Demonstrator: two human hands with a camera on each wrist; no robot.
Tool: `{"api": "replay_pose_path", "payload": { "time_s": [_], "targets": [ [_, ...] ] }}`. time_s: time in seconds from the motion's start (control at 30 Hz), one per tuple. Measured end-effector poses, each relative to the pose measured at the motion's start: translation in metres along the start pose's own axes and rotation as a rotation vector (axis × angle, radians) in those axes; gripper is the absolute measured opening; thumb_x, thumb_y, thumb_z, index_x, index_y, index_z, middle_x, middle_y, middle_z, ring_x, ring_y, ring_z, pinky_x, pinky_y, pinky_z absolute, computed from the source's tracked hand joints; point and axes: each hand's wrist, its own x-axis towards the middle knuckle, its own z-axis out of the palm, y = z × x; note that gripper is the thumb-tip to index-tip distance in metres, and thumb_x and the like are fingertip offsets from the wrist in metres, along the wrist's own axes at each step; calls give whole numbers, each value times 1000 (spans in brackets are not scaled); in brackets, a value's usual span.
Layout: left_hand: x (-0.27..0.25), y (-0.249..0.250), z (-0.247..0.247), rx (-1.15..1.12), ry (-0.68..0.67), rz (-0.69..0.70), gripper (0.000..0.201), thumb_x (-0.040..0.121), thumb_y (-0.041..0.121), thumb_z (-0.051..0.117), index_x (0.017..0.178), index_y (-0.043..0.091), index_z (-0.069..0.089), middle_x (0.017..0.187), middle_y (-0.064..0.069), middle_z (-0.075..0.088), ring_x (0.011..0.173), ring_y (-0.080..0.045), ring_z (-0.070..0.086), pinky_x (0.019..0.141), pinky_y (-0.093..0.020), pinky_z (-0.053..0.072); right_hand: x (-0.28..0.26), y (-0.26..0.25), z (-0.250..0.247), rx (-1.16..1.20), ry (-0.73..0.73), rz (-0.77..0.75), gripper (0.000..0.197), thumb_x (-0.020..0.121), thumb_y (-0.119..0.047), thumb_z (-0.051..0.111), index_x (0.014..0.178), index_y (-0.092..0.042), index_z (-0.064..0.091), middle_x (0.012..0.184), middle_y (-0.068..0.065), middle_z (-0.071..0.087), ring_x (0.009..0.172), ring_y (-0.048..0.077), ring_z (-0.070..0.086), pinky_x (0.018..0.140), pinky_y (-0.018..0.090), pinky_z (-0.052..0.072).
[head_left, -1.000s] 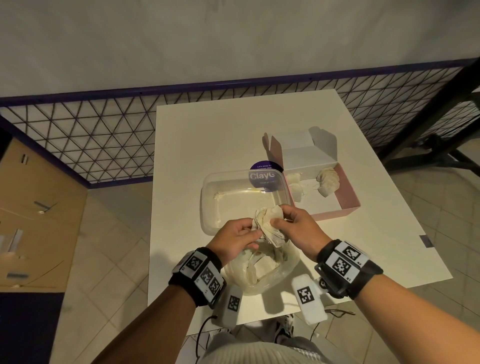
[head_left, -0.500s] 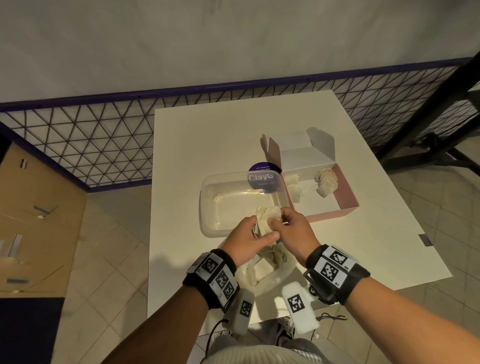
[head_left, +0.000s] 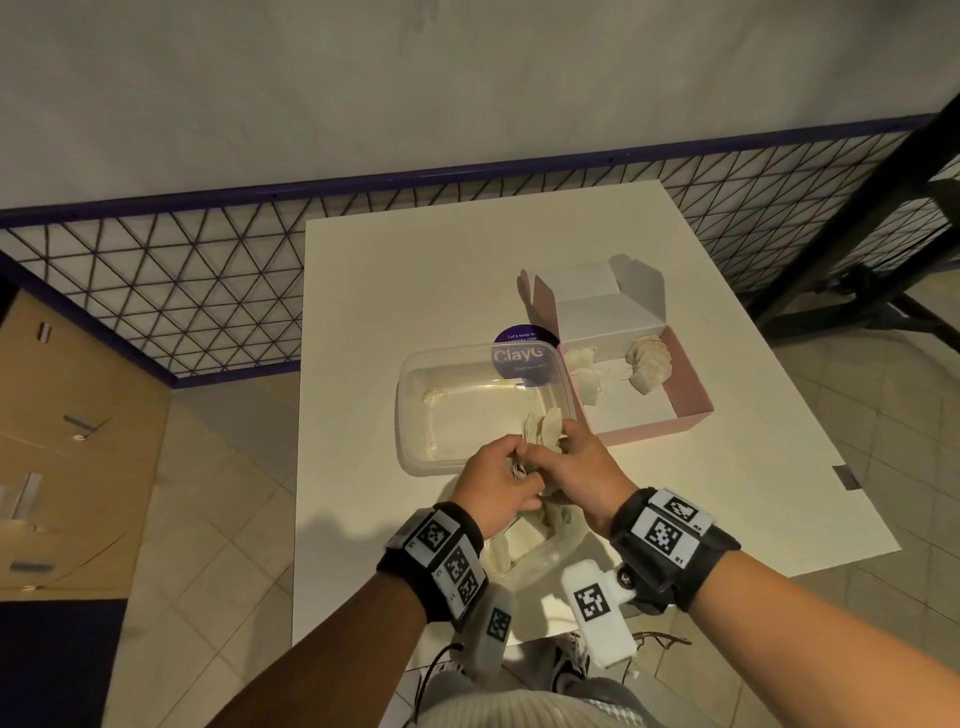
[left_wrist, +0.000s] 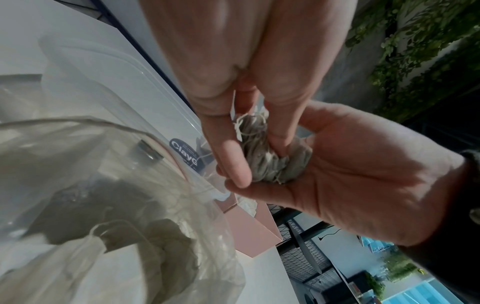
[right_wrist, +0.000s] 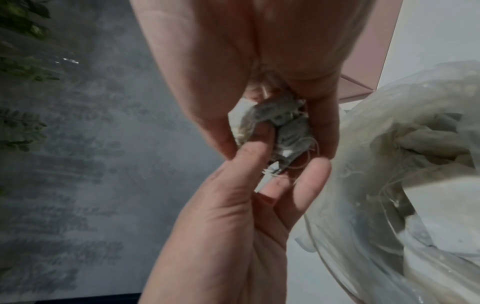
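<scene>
Tea bags (head_left: 545, 430) (crumpled paper, tangled strings) bunch, pinched by left hand (head_left: 497, 484) and right hand (head_left: 577, 472).

Far end: bare table (head_left: 415, 280), lots of room.
Left side: thin bare strip beside the clear tub (head_left: 401, 415).
Middle: the tub's walls stand in the way; its top is open.
Right: pink box (head_left: 649, 432) sits just beside the tub, no way between; its lid (head_left: 592, 317) stands up behind.
Near right corner: bare.
Near edge: plastic bag (head_left: 543, 558) fills it, under the left hand (head_left: 496, 486) and right hand (head_left: 579, 470), joined on a bunch of tea bags (head_left: 544, 429).
Past the table: wire fence (head_left: 156, 301).
</scene>
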Motion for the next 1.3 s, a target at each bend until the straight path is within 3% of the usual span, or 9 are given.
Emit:
{"api": "replay_pose_path", "payload": {
  "time_s": [0.13, 0.3, 0.4, 0.63, 0.83, 0.93, 1.03, 1.17, 1.3],
  "targets": [
    [-3, 3, 1, -42, -42, 21, 24, 75, 3, 71, 89, 16, 57, 77, -2, 61, 59, -7, 61, 61, -26, 53, 2, 4, -1, -84, 73, -50, 27, 79, -18, 70, 102, -15, 56, 94, 10, 67, 87, 28, 68, 81, 49, 56],
    [-3, 5, 3, 19, -18, 93, 43, 70, 0, 75, 91, 31, 54, 86, 2, 66, 75, -11, 62, 71, -26, 52, 2, 5, 0, -60, 40, -124, 64, 78, -20, 72, 133, -33, 42, 108, 4, 64, 99, 18, 64, 89, 36, 53],
    [-2, 5, 2, 39, 7, 116, 43, 71, 2, 75, 91, 32, 52, 88, 4, 66, 77, -9, 62, 73, -24, 51, 3, 6, 0, -94, 67, -177, 55, 80, -22, 70, 128, -36, 48, 112, 0, 64, 103, 16, 62, 95, 38, 51],
    [0, 4, 4, 27, -28, 105, 65, 63, 9, 81, 117, 27, 50, 115, -2, 66, 107, -15, 63, 96, -27, 49, 2, -1, 5, -136, 78, -115, 34, 89, -23, 60, 117, -15, 44, 98, 5, 63, 92, 18, 64, 88, 36, 53],
    [2, 4, 3, 79, 32, 73, 38, 74, 3, 69, 99, 26, 52, 101, -8, 67, 94, -25, 65, 85, -43, 55, -2, -6, 7, -68, -41, -46, 43, 92, -31, 57, 127, -15, 38, 101, 0, 63, 94, 13, 64, 89, 34, 53],
    [4, 3, 1, 70, 43, 64, 36, 75, 5, 70, 101, 23, 53, 95, -3, 66, 84, -20, 65, 77, -32, 56, -3, -6, 6, 11, -123, -7, 47, 93, -36, 53, 134, -20, 36, 113, 3, 63, 102, 16, 64, 91, 39, 53],
    [3, 5, -3, -24, 36, 15, 42, 70, 9, 67, 107, 26, 56, 95, -3, 69, 84, -24, 70, 79, -37, 59, -3, -10, 0, 105, -178, 66, 43, 96, -37, 46, 137, -30, 38, 127, 2, 56, 109, 15, 58, 83, 37, 56],
    [4, 7, -8, -101, 30, 6, 38, 72, 1, 65, 102, 24, 61, 96, -7, 71, 87, -20, 69, 79, -31, 57, 0, -16, -15, 277, -136, 125, 43, 90, -19, 39, 128, -35, 50, 107, 6, 58, 100, 22, 56, 84, 50, 52],
    [4, 14, -9, -260, -22, -60, 38, 79, -13, 60, 104, 17, 61, 96, -9, 70, 86, -24, 72, 78, -32, 59, 0, -18, -24, 287, -139, 83, 48, 92, -6, 35, 132, -29, 49, 100, 7, 61, 93, 24, 59, 81, 48, 56]
  ]
}}
